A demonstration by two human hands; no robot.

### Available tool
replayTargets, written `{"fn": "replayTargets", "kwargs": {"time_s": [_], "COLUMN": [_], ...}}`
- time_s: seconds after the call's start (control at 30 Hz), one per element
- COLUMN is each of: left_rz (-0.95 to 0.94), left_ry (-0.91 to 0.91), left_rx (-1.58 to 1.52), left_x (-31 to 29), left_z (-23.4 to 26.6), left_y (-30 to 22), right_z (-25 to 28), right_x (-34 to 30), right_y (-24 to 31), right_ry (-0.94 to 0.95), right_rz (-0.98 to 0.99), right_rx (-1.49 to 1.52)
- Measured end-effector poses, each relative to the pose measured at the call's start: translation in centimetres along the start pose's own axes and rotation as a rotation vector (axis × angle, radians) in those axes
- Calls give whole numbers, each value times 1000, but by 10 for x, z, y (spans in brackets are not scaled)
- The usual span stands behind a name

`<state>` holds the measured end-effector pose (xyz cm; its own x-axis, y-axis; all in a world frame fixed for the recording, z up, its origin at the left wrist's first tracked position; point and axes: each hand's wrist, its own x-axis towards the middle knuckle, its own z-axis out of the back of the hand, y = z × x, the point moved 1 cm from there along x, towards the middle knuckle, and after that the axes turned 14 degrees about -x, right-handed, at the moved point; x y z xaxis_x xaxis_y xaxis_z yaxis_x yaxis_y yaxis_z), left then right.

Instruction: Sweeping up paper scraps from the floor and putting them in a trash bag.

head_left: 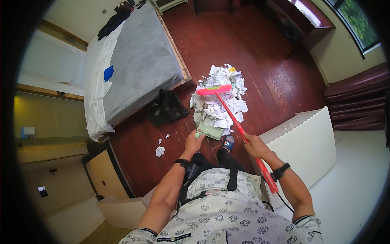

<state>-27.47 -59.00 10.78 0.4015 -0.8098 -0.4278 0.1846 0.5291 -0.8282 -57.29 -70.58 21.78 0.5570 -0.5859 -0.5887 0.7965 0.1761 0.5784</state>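
My left hand is closed on the handle of a pale green dustpan, whose pan sits at the near edge of a large heap of torn white paper. My right hand grips the red pole of a broom. The broom's pink-red head lies across the heap, toward its far half. A small yellow scrap shows at the heap's far end. The broom's bristles cannot be made out against the paper.
A black plastic bag stands left of the heap, beside a grey-covered bed. Some paper scraps lie on the dark red wooden floor at the near left. A white cabinet with a scalloped edge stands close on the right.
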Motion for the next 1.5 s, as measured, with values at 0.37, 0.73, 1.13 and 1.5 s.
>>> {"fn": "replayTargets", "kwargs": {"time_s": [0.37,0.73,1.13,1.5], "left_rz": [-34,21,-82,-84], "left_ry": [26,108,190,283], "left_rx": [-80,-18,90,-17], "left_x": [-8,-4,-19,-29], "left_z": [22,32,46,49], "left_y": [30,42,34,56], "right_z": [-67,-46,-75,-129], "right_x": [-36,-92,-100,-52], "right_y": [7,36,28,21], "right_ry": [223,217,-4,121], "right_rz": [42,-274,-485,-545], "right_rx": [-323,363,936,1641]}}
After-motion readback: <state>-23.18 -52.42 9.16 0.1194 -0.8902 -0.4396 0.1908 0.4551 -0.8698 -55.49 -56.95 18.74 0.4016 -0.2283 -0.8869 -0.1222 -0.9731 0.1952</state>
